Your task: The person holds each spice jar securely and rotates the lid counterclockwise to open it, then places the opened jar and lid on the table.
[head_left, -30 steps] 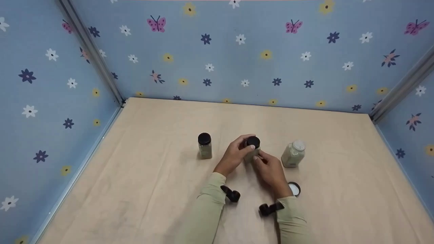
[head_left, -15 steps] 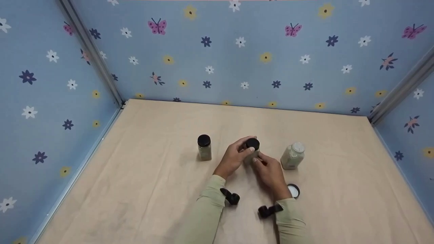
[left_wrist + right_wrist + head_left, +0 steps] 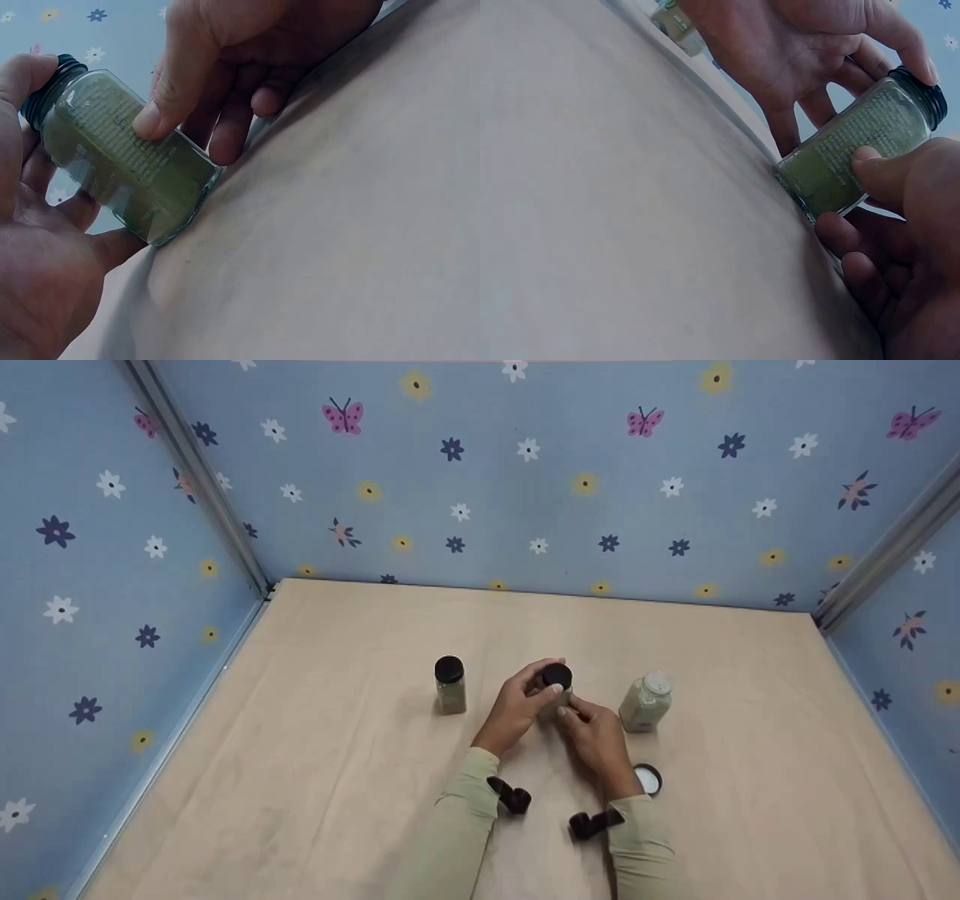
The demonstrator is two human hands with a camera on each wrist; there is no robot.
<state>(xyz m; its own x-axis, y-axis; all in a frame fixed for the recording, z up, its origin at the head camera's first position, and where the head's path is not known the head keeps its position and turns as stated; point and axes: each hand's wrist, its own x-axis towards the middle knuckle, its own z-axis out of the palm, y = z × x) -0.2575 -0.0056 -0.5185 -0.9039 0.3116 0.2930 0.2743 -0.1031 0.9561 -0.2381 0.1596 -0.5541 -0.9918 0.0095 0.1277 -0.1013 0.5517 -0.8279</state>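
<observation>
A clear glass spice jar point(image 3: 131, 157) with green powder, printed text and a black lid point(image 3: 557, 676) stands upright between both hands. My left hand point(image 3: 516, 708) holds it from the left, thumb at the lid's edge and fingers around the far side. From the right, my right hand point(image 3: 598, 735) pinches the lower part; its thumb point(image 3: 885, 176) lies across the printed text. The jar's base appears to rest on the cloth. To the right is a second spice jar point(image 3: 646, 705) showing a white top, and a loose black lid point(image 3: 648, 780) with a white inside lies near my right wrist.
Another black-lidded spice jar point(image 3: 451, 686) stands to the left of my hands. Beige cloth point(image 3: 337, 697) covers the table. Blue flowered panels point(image 3: 495, 472) with grey metal posts point(image 3: 214, 487) enclose the back and sides.
Both hands keep their hold on the middle jar. The whole head view shifts slightly; the jars and the loose lid stay in place.
</observation>
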